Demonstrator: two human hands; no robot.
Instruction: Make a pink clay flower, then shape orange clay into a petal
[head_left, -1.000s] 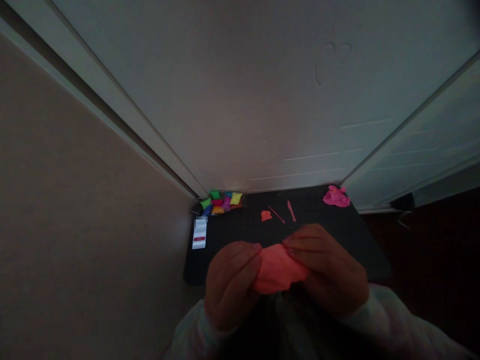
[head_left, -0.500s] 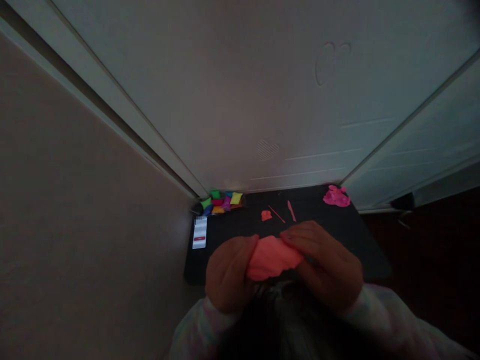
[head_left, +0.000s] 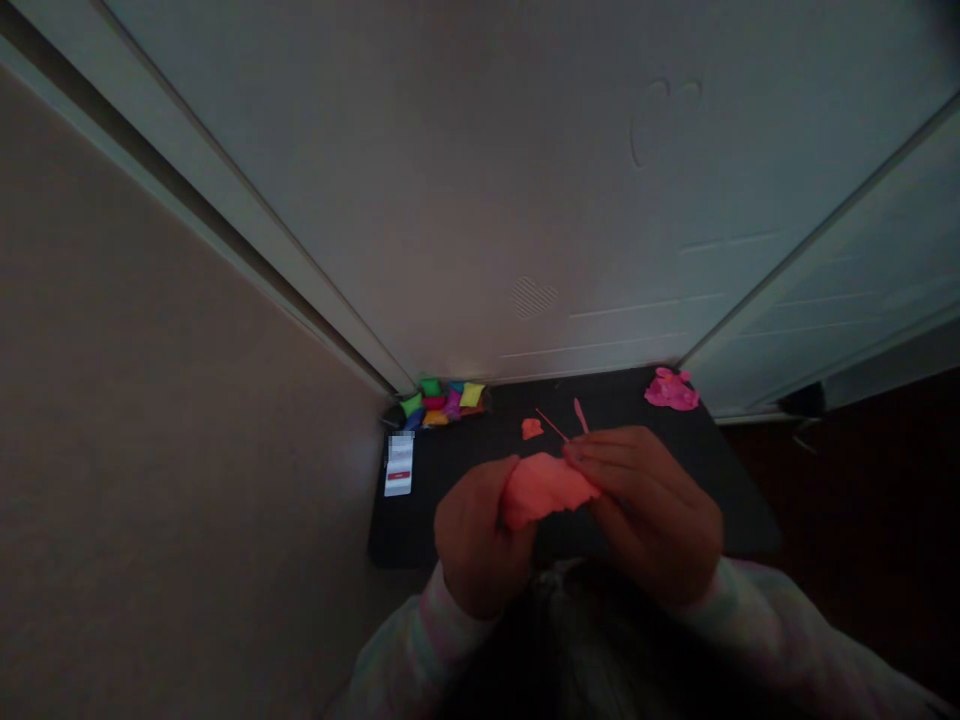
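Note:
A flattened, bright coral-pink piece of modelling clay [head_left: 551, 488] is stretched between my two hands above the near part of the dark table. My left hand [head_left: 480, 535] is closed on its left end, with the thumb underneath. Gripping the right end between thumb and fingers is my right hand [head_left: 652, 510]. Just beyond the hands lie a small orange-pink lump of clay [head_left: 532, 429], a thin pink stick [head_left: 552, 424] and a pink modelling knife [head_left: 580, 415]. My right fingers hide the near ends of both tools.
Colourful clay packets [head_left: 442, 402] sit at the table's back left, with a lit phone [head_left: 399, 465] in front of them. A bright pink clay shape [head_left: 672, 389] rests at the back right corner of the dark table [head_left: 720, 480]. A white panel [head_left: 450, 200] rises behind.
Both hands have moved slightly away from me with the clay, and my left hand has come inward to the right. The clay's lower edge has curved, and the tools are now partly covered.

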